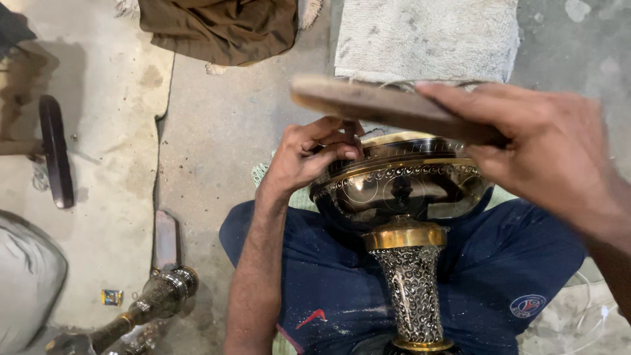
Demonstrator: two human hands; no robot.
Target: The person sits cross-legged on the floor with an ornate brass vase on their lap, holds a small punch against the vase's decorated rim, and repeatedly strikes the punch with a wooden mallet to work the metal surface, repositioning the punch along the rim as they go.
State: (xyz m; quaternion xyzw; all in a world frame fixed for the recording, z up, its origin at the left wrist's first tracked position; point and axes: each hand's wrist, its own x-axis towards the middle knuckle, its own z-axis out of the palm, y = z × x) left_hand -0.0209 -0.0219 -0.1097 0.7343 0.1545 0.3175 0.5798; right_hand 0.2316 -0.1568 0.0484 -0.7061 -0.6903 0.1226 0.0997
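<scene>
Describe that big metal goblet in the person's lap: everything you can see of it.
The goblet looks like polished, engraved metal: a dark mirror-like bowl with gold bands and scrollwork, a gold collar, and a silvery filigree stem ending in a gold ring. It stands upright between the knees. The left hand grips its rim; the right hand holds a wooden stick just above it.

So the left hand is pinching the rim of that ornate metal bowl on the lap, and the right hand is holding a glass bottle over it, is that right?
Not quite. The right hand holds a flat wooden stick, not a glass bottle. The rest stands: the head view shows the left hand pinching the rim of the ornate metal bowl on the lap.
</scene>
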